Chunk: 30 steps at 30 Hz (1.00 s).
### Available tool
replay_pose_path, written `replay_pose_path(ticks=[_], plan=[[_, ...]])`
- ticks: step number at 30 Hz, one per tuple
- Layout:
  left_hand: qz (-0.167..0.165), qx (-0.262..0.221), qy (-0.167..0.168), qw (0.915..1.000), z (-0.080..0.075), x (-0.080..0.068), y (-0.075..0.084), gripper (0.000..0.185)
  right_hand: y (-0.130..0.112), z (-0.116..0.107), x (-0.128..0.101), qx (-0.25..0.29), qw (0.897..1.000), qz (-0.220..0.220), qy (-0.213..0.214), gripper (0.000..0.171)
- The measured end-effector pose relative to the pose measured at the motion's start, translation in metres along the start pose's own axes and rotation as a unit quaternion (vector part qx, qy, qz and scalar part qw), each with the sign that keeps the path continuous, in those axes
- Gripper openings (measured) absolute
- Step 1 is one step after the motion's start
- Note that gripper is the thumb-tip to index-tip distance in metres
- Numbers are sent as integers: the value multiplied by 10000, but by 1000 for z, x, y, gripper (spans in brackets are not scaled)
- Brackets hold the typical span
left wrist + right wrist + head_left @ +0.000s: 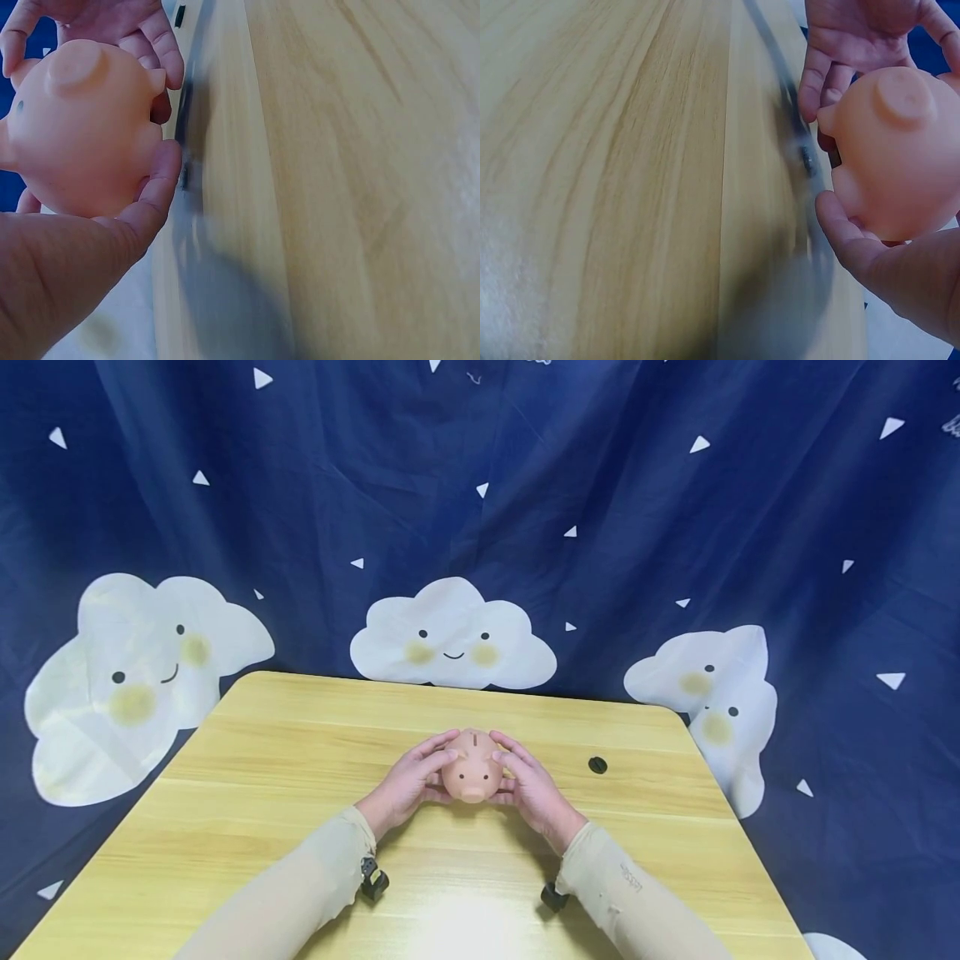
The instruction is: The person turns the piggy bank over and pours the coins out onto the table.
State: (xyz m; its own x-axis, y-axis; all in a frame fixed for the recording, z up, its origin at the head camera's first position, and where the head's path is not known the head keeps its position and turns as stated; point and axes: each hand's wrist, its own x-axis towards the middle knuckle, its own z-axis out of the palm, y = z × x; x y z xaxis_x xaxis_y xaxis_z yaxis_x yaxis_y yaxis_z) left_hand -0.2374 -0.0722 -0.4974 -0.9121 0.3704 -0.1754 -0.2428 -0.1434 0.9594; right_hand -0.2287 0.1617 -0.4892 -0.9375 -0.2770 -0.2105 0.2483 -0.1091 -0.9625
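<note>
Left hand (pixel 408 783), right hand (pixel 531 787) cup piggy bank (pixel 471 768).

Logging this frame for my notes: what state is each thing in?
piggy bank: upright on the table, snout toward the person, gripped from both sides.
left hand: curled round the bank's side.
right hand: curled round the other side.
table: bears the bank.
</note>
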Motion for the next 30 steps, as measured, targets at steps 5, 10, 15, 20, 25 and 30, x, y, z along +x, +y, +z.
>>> replay_pose_path(ticks=[5, 10, 15, 20, 25, 30], plan=[[2, -10, -8, 10000, 0, 0, 0, 63, -1, 0, -1, 1, 10000, 31, 12, 63], [-1, -70, -14, 10000, 1, 0, 0, 63, 0, 0, 0, 1, 10000, 44, -13, 64], [-19, -115, -9, 9999, 1, 1, -2, 63, 2, -2, -1, -61, 10000, 31, -44, 66], [-48, -69, -11, 10000, 0, 2, -1, 64, 1, -2, 0, -35, 10000, 42, -13, 65], [146, -33, -84, 9999, 1, 0, 9, 64, -8, 1, -5, -9, 9997, -237, 12, 63], [1285, 621, -187, 9896, 6, -12, 28, 64, -20, 5, -18, -678, 9834, -1682, -32, 62]])
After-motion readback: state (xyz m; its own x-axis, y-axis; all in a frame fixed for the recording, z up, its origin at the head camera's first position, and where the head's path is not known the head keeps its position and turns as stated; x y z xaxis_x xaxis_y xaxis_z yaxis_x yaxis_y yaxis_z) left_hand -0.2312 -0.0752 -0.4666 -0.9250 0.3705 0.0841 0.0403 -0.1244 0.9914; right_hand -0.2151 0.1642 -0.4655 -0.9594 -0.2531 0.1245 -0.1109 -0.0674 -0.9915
